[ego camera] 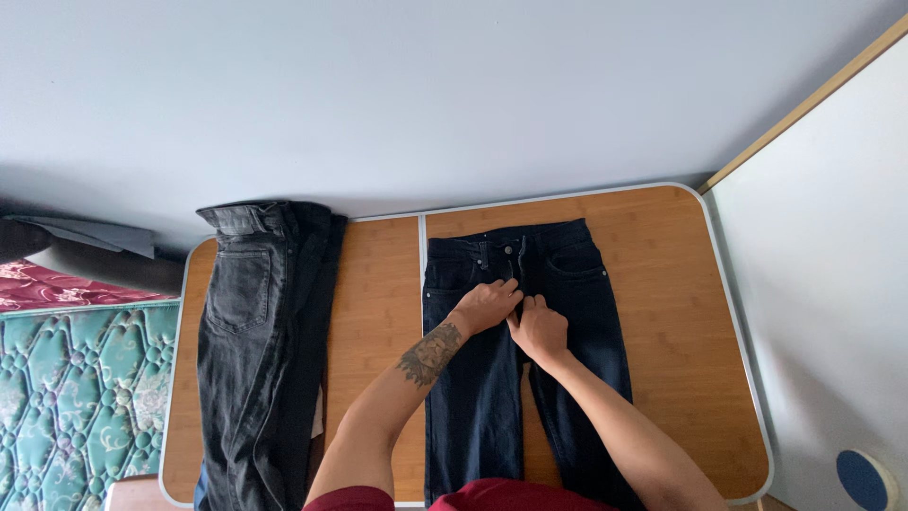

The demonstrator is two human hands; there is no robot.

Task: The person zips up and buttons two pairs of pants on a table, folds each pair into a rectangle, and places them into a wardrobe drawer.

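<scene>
A pair of dark blue jeans [577, 312] lies flat, front up, on a wooden folding table [681, 312], waistband at the far side. My left hand [487, 305] and my right hand [541, 326] meet at the fly, just below the waistband button. Both pinch the fabric around the zipper. The left forearm carries a tattoo. A second garment, grey-black jeans [251, 350], lies folded lengthwise at the table's left side, apart from both hands.
The table has a metal rim and a centre seam [422, 248]. A pale wall stands behind it. A white panel with a wooden edge [813, 237] is on the right, a patterned mattress [76, 388] on the left. A blue round object [863, 478] sits at lower right.
</scene>
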